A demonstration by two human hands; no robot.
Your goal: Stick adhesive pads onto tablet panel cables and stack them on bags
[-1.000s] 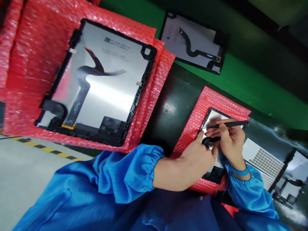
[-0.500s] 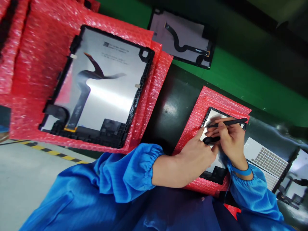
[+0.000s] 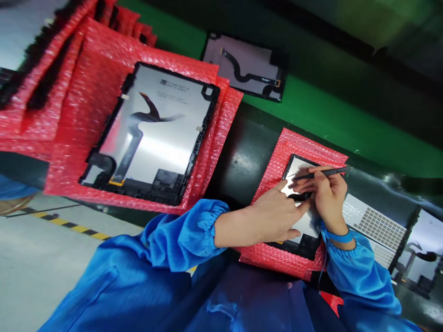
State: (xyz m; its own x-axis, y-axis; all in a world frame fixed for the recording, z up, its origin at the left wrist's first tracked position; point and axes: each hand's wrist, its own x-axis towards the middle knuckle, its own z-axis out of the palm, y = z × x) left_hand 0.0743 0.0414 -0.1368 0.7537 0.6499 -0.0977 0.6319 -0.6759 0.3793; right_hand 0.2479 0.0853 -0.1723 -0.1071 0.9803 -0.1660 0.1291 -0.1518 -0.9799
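Observation:
My right hand (image 3: 328, 198) grips a pair of slim black tweezers (image 3: 321, 173), its pointed end leftward over a display panel (image 3: 298, 161) with a black frame. My left hand (image 3: 272, 216) reaches across the same panel, index finger stretched out near the tweezers' tip and thumb spread apart. Nothing shows in its grasp. A black flex cable (image 3: 298, 197) lies between the two hands, and fingers hide part of it. Beneath the panel is red bubble wrap (image 3: 268, 177).
On the left, a larger-looking panel (image 3: 162, 152) with a ribbon cable rests on stacked red bubble wrap (image 3: 100, 69). Another panel (image 3: 256, 60) lies on the green mat (image 3: 311, 99). At right are a sheet with small squares (image 3: 377, 226) and a further panel (image 3: 429, 244).
The view has shifted, so the left panel appears further right. My left thumb has spread away from my right hand. The tweezers stay in my right hand.

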